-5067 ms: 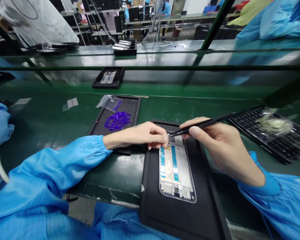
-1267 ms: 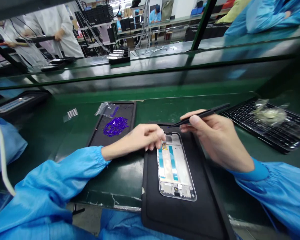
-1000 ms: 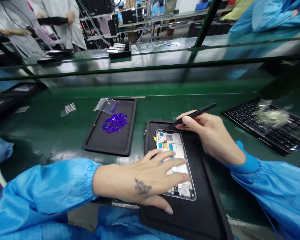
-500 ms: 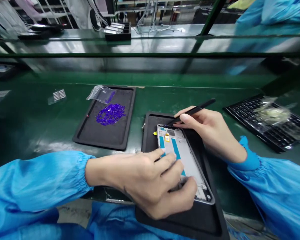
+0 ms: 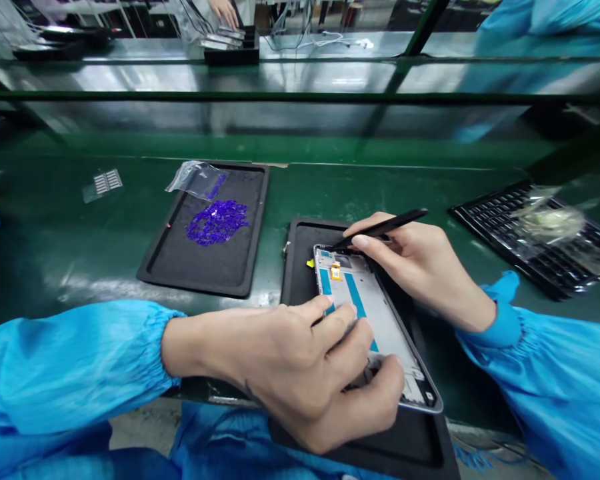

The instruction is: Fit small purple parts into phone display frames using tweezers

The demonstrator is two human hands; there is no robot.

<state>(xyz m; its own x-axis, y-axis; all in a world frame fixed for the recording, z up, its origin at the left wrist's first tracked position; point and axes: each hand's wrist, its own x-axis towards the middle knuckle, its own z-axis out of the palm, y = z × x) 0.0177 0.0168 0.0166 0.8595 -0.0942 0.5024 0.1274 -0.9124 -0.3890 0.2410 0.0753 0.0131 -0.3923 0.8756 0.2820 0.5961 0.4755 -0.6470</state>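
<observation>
A silver phone frame point(image 5: 380, 313) with blue strips and a small yellow-edged connector lies slantwise over a black tray point(image 5: 300, 240). My left hand point(image 5: 310, 373) grips the frame along its left side and lower part, fingers curled, hiding that portion. Black tweezers point(image 5: 397, 221) are pinched in my right hand point(image 5: 425, 267). Their tip reaches the top edge of the frame; whether a small part sits in it I cannot tell. A yellow tab point(image 5: 311, 264) sticks out beside the frame's upper left edge.
Left of me, another black tray point(image 5: 200, 270) bears a heap of small purple pieces point(image 5: 217, 222) and a clear bag point(image 5: 196, 180). A sheet of small parts point(image 5: 107, 181) lies farther left. At right is a black gridded tray point(image 5: 510, 227) with plastic bags. Another person's hand point(image 5: 225, 12) shows beyond the shelf.
The phone frame's lower end and my left hand have shifted slightly right. The tweezers lie a little flatter, tip still at the top edge. Another person's hand has appeared at the back.
</observation>
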